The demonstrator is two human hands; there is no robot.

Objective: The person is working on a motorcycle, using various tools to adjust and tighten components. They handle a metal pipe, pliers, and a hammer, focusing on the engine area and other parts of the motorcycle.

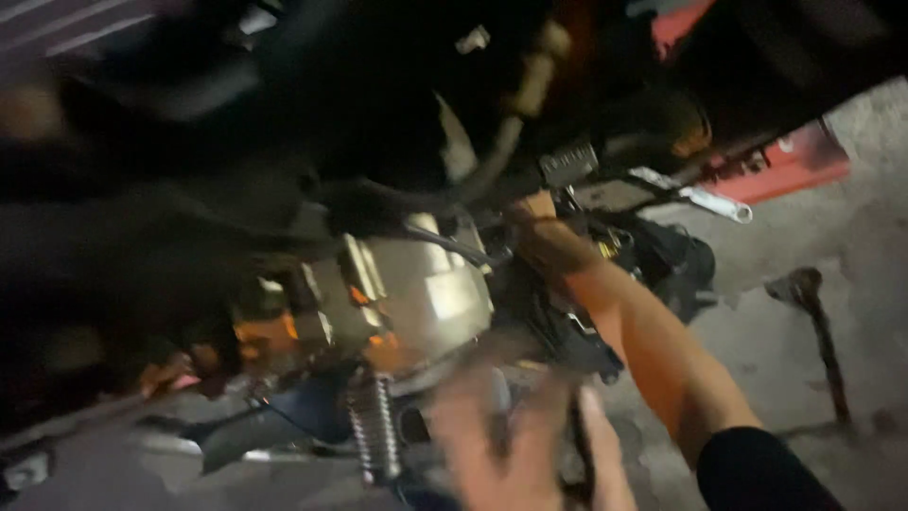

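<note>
While my right hand (pixel 537 216) reaches up-left into the engine (pixel 416 284), grip hidden, my left hand (pixel 530 445) hovers blurred, fingers spread, below it; the right is nearer.

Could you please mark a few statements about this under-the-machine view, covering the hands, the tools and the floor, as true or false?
1. The right hand reaches up into the dark machine parts. True.
2. The left hand is sharp and holds a hammer. False: it is blurred, fingers spread, and no tool shows in it.
3. A wrench lies near the red stand. True.
4. The floor is green carpet. False: it is bare grey concrete.
5. A coil spring shows below the metal casing. True.
</note>
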